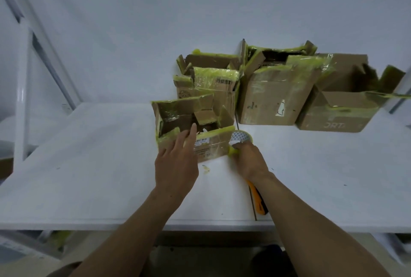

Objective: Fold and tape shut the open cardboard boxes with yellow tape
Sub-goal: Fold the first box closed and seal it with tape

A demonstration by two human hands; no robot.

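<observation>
A small open cardboard box (211,143) edged with yellow tape stands nearest me on the white table (89,165). My left hand (178,161) lies flat against its front wall, fingers straight, the fingertips reaching the top rim. At the box's right front corner, my right hand (249,161) grips a roll of yellow tape (241,137), its fingers curled around it. A strip of tape runs from the roll onto the box's corner. The box's flaps stand up and its inside is dark.
Three more open, tape-covered boxes stand behind: one (213,80) directly behind, a taller one (275,94) in the middle, a wide one (342,109) at the right. An orange utility knife (259,201) lies under my right forearm. A white frame post (22,98) rises at the left.
</observation>
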